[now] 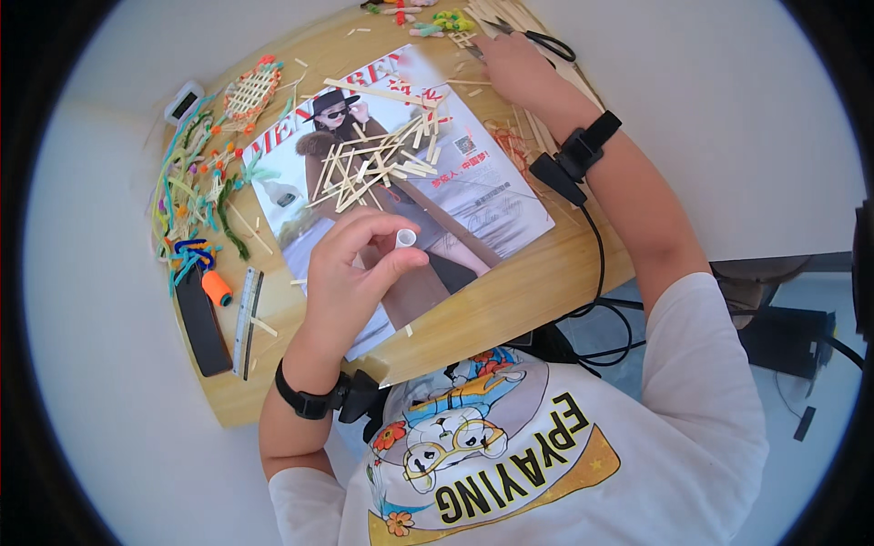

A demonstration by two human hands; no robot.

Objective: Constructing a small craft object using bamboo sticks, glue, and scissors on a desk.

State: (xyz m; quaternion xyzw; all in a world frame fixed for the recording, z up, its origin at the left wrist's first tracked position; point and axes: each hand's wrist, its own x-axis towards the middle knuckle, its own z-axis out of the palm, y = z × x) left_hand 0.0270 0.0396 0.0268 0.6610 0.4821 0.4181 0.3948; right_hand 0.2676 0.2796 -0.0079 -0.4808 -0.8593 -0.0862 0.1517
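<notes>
My left hand (350, 264) is above the lower part of a magazine (505, 205). Between its thumb and fingers it pinches a small white tube-like piece (406, 238), whose round hollow end faces up. Beyond it, many thin pale wooden sticks (378, 164) lie in a loose pile on the magazine cover. My right hand (523, 73) reaches to the table's far right corner, beside black-handled scissors (552, 45) and a bundle of wooden strips (510, 14). Its fingers point away and are partly hidden, so whether they grip anything cannot be made out.
Along the table's left side lie coloured yarn pieces (187, 150), a round woven piece (252, 94), an orange spool (217, 288), a dark flat bar (200, 318) and a ruler (244, 318). Orange threads (512, 146) lie right of the magazine. A black cable (601, 246) hangs from my right wristband.
</notes>
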